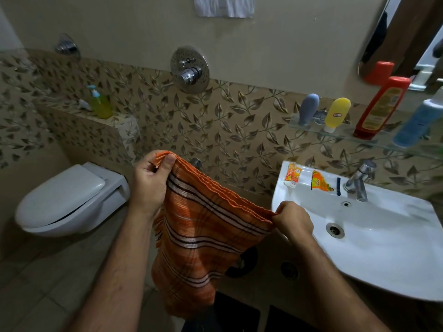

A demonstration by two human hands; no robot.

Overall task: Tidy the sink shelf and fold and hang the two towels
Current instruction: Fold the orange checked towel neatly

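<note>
An orange towel (203,238) with dark and white stripes hangs folded in front of me. My left hand (149,183) pinches its upper left corner, held higher. My right hand (293,220) pinches the upper right corner, lower and close to the sink rim. A white towel (224,6) hangs on the wall at the top. The glass shelf (345,134) above the sink carries a grey-blue bottle (308,109), a yellow bottle (337,113), a red bottle (381,107) and a blue bottle (418,123).
The white sink (388,255) at right has a tap (359,180), a small tube (292,174) and a torn orange wrapper (320,184) on its rim. A toilet (69,200) stands at left. A ledge holds a green pump bottle (100,103). A mirror (402,37) hangs top right.
</note>
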